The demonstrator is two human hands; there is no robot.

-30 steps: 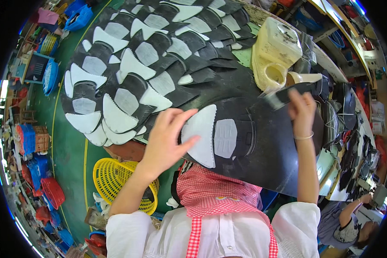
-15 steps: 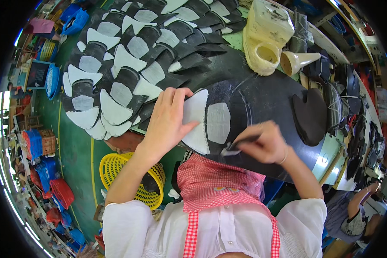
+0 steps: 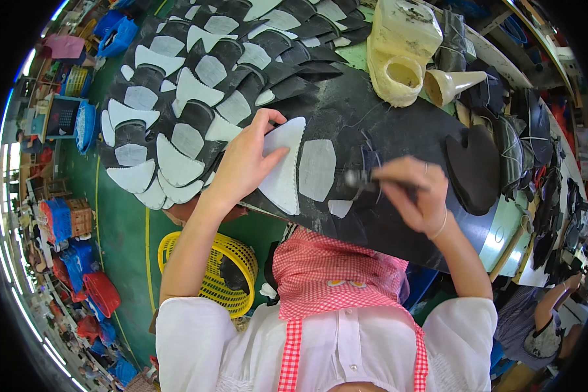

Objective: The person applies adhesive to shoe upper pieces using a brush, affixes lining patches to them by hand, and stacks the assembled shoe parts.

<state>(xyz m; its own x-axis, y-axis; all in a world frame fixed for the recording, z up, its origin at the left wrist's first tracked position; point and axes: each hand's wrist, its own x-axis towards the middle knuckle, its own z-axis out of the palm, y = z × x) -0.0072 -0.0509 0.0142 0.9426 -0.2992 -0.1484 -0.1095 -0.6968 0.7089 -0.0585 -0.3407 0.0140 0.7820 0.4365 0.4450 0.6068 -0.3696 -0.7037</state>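
Observation:
My left hand lies flat on a black cut shoe piece with white panels, pressing it onto a black work surface. My right hand grips a small dark brush, its tip touching the right edge of that piece. Several more black-and-white pieces lie overlapped in rows to the left and behind.
A cream plastic jug with a cut-open side and a cone-shaped funnel stand at the back. Dark shoe parts lie to the right. A yellow basket sits on the green floor below. Another person works at the lower right.
My right hand came down from the far right by the jug to the piece's right edge with the brush. My left hand stayed on the piece.

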